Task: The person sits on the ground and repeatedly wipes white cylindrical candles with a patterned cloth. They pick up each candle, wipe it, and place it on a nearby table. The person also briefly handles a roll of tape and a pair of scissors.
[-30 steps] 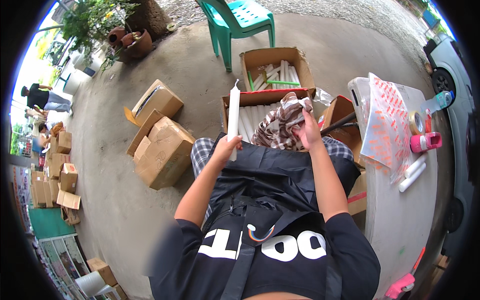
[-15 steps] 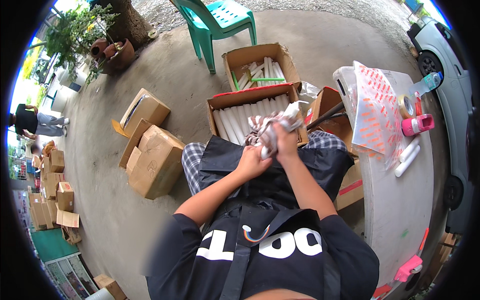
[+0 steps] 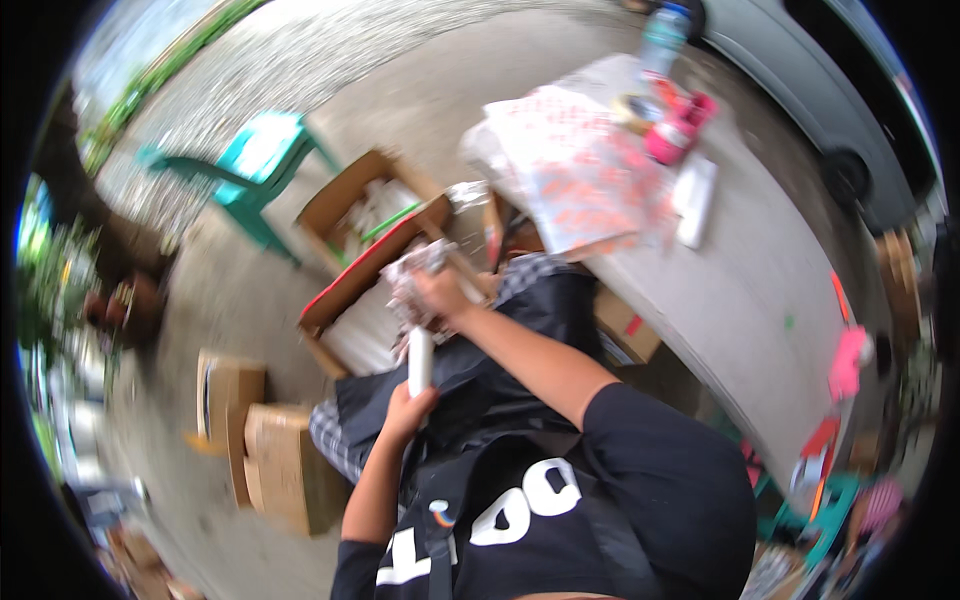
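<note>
My left hand (image 3: 410, 410) is closed round the lower end of a white candle (image 3: 420, 362), which stands nearly upright over the black apron (image 3: 480, 360) on my lap. Just above, my right hand (image 3: 443, 297) grips a crumpled patterned rag (image 3: 405, 278) bunched at the candle's upper end. The rag hides that end. Beyond my hands, an open cardboard box (image 3: 345, 288) with a red edge holds several similar white candles (image 3: 362, 335). Motion blurs the rag and the fingers of my right hand.
A grey table (image 3: 720, 300) at my right carries printed plastic bags (image 3: 570, 165), two white candles (image 3: 694, 203), a pink tape dispenser (image 3: 680, 130) and a bottle (image 3: 664, 42). Another box (image 3: 325, 215), a green chair (image 3: 265, 160) and closed cartons (image 3: 285, 460) stand ahead and left.
My view has turned right, bringing more of the table in. My left hand has come down away from the rag, and a candle now shows between my hands.
</note>
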### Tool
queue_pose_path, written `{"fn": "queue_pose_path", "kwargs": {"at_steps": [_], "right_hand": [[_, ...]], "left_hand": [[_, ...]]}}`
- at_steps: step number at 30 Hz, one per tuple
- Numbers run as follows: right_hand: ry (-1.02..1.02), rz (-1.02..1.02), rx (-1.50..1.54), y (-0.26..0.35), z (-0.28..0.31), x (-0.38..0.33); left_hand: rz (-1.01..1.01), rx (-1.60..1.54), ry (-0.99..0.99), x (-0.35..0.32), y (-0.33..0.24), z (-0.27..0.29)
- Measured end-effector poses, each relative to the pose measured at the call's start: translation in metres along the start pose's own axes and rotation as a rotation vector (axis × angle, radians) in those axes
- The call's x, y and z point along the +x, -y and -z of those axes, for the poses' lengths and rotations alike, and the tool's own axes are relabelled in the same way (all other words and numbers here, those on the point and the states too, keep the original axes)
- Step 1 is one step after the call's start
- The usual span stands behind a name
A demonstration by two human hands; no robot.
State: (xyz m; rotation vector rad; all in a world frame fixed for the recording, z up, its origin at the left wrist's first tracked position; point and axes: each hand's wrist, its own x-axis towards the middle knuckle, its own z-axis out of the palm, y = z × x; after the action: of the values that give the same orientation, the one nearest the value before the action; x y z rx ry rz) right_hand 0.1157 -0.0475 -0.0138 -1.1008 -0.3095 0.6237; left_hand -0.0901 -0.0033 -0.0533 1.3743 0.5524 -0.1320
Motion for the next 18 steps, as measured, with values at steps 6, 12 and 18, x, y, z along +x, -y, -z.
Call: {"fn": "queue_pose_path", "kwargs": {"at_steps": [6,12,18], "right_hand": [[-0.186,0.401,-0.586,0.008,0.036,-0.013],[-0.311,0.394,-0.895,0.001,0.05,-0.023],[-0.341,-0.522,0.311,0.026,0.018,-0.043]], "left_hand": [[-0.04,0.328,-0.099,0.015,-0.013,-0.007],[-0.195,0.641,-0.208,0.026,0.004,0.002],[-0.227,0.715,-0.334,0.0,-0.023,-0.016]]}}
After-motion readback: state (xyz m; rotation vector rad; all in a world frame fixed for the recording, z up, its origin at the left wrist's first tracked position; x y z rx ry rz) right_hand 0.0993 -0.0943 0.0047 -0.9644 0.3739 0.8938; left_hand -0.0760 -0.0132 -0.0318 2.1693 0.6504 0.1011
